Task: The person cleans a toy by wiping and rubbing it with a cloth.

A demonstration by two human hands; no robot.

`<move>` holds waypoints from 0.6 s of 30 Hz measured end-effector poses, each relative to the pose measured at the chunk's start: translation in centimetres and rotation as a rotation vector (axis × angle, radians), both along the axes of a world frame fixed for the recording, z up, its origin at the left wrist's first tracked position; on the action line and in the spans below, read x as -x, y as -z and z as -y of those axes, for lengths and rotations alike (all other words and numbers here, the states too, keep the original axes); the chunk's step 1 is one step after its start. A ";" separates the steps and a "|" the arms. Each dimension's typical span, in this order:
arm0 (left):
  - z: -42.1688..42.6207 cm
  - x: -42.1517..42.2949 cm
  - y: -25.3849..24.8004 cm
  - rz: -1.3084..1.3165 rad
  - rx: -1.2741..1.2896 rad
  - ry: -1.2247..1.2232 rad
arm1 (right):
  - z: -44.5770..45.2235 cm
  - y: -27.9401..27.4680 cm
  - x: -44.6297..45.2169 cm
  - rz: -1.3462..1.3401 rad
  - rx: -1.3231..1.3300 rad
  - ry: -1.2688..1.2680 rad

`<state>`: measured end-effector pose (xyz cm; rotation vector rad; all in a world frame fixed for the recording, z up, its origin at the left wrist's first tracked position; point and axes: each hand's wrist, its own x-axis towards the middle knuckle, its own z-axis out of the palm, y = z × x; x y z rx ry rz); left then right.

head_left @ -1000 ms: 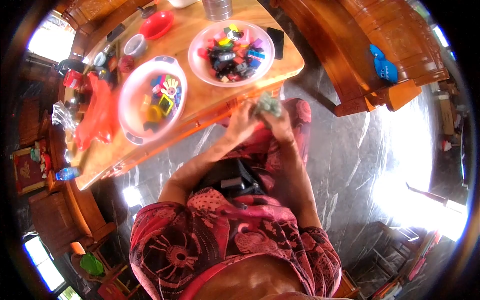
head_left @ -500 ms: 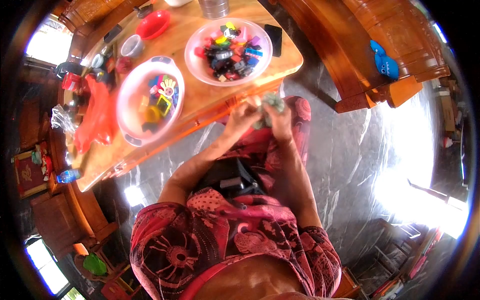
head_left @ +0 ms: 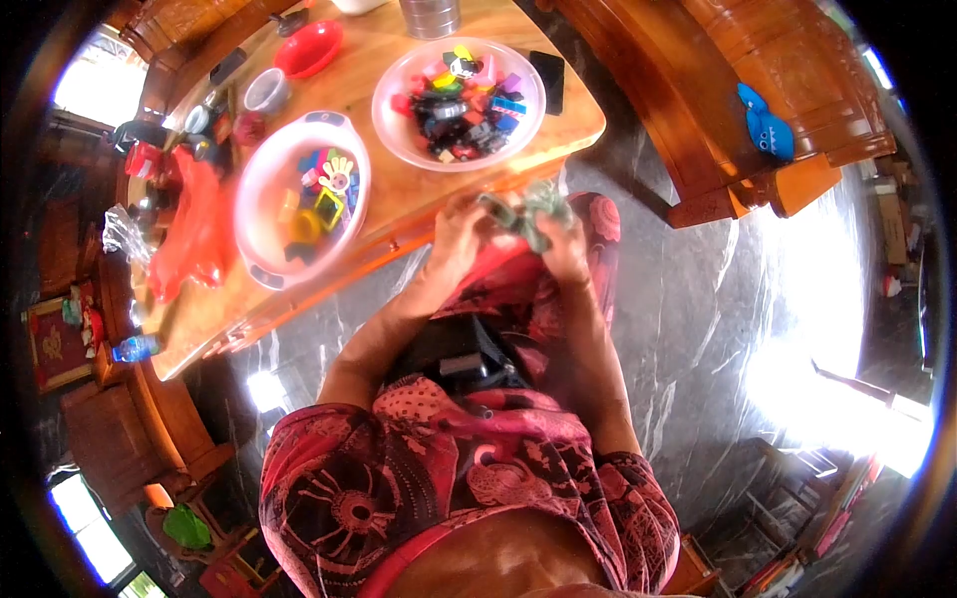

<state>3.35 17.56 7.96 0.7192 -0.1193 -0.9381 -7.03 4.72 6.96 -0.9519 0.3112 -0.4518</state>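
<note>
A crumpled grey-green cloth (head_left: pixel 535 214) is between my hands, above my lap and close to the table's front edge. My left hand (head_left: pixel 461 234) grips its left end with curled fingers. On the cloth's right side, my right hand (head_left: pixel 565 244) is closed round the bunched part. Just beyond the hands, a round pink-white basin (head_left: pixel 383 125) holds many coloured toy pieces. Further left, an oval white tub (head_left: pixel 261 184) contains several toys, among them a yellow one and a pale hand-shaped one.
The wooden table (head_left: pixel 349 85) also bears a red bowl (head_left: pixel 309 50), a small white bowl (head_left: pixel 266 91), a metal can (head_left: pixel 431 18), a black phone (head_left: pixel 546 82) and a red plastic bag (head_left: pixel 184 234). A blue toy (head_left: pixel 768 130) lies on the wooden bench at right.
My left hand has shifted left, away from my right hand, and the cloth is now stretched out more between them. The right hand has moved slightly right.
</note>
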 end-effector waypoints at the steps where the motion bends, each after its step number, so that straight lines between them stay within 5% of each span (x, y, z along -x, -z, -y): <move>1: 0.1 -0.2 1.1 0.009 0.010 -0.058 | 0.0 0.3 0.1 -0.025 0.042 -0.027; 6: -0.1 -0.4 2.2 -0.001 0.026 -0.101 | -1.1 -0.7 -0.3 -0.115 0.262 -0.087; 9: 0.1 -0.6 2.8 0.023 -0.099 -0.003 | -0.8 1.1 -0.6 -0.188 0.736 0.032; 12: 0.5 0.2 1.5 -0.023 -0.226 -0.050 | -0.8 1.3 -0.5 -0.167 0.395 -0.017; 18: 0.8 0.8 0.7 0.077 -0.212 0.008 | -0.2 0.1 -0.7 -0.216 0.354 0.180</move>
